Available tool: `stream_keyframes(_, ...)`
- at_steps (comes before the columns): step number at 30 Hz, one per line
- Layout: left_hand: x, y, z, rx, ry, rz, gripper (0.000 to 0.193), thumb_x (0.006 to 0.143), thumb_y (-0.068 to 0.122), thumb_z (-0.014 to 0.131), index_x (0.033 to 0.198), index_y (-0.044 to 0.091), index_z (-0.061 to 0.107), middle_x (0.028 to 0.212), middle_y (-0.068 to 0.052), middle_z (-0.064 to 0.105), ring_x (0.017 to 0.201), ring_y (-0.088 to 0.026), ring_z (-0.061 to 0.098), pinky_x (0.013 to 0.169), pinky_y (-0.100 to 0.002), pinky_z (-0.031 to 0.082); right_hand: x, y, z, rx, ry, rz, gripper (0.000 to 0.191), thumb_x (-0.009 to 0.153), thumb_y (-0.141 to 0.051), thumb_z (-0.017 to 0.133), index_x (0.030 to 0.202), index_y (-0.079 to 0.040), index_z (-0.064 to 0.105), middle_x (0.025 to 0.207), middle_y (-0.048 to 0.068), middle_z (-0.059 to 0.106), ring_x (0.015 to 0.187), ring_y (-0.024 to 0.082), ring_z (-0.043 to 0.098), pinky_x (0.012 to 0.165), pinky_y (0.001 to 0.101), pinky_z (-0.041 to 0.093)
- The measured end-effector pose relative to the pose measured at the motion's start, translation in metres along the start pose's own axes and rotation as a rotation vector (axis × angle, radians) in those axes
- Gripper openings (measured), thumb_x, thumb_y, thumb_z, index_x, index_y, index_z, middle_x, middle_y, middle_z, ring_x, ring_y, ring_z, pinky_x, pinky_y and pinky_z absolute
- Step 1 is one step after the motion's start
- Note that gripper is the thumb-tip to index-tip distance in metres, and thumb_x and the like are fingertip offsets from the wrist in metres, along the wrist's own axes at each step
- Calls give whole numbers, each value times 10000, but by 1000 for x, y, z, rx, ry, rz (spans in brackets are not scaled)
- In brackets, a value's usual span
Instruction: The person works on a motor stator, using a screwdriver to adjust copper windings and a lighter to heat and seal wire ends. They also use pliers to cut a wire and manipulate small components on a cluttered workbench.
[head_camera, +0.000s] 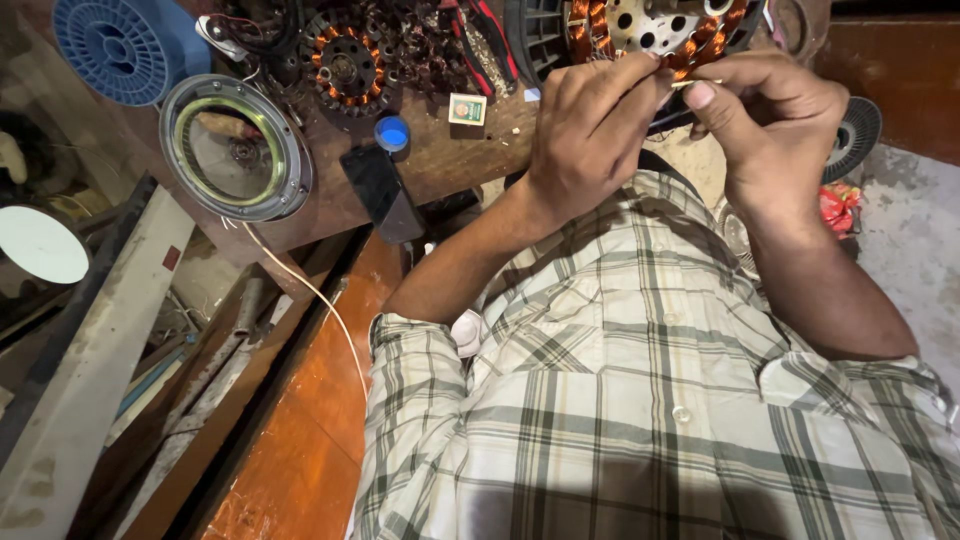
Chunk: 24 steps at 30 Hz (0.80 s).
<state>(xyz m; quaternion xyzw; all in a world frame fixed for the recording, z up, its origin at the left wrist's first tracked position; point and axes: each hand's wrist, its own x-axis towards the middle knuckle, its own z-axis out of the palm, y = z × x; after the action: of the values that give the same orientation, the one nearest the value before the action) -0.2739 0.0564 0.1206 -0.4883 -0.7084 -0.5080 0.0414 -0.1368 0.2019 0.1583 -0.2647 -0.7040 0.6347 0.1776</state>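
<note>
Left hand: your fingers are drawn together, pinching a thin pale sliver at its near end.
Right hand: your thumb and fingers are curled shut on the same sliver, just beside the left hand.
Stator: copper-wound, directly behind both hands, which hide its lower edge.
Second stator: smaller, well left of the large stator.
Round metal housing: farther left, on the brown workbench.
Blue cap: between housing and hands.
Dark phone: below the cap.
Blue spool: far left.
</note>
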Motion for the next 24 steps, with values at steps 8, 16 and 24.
stream_keyframes(8, 0, 4, 0, -42, 38, -28, 308, 942, 17, 761, 1236, 30, 668, 1302, -40, 617, 1131, -217, 595, 957, -370, 419, 4, -25, 23, -591, 16, -437, 186, 1075, 98, 770, 1250, 81, 712, 1155, 199, 689, 967, 238, 686, 825, 303, 534)
stream_keyframes(16, -6, 5, 5, -17, 60, -29, 315, 937, 3, 751, 1241, 13, 667, 1318, -43, 619, 1140, -214, 593, 973, -374, 418, 3, -35, 27, -636, -39, -470, 248, 1049, 131, 716, 1289, 88, 674, 1208, 207, 671, 1002, 259, 680, 859, 336, 551)
stream_keyframes(24, -8, 1, 15, -41, 111, -93, 297, 999, 93, 753, 1275, 39, 657, 1320, -48, 617, 1178, -182, 597, 966, -328, 436, 10, -12, 20, -579, -18, -476, 142, 1141, 52, 774, 1280, 52, 744, 1168, 167, 702, 925, 198, 668, 765, 285, 531)
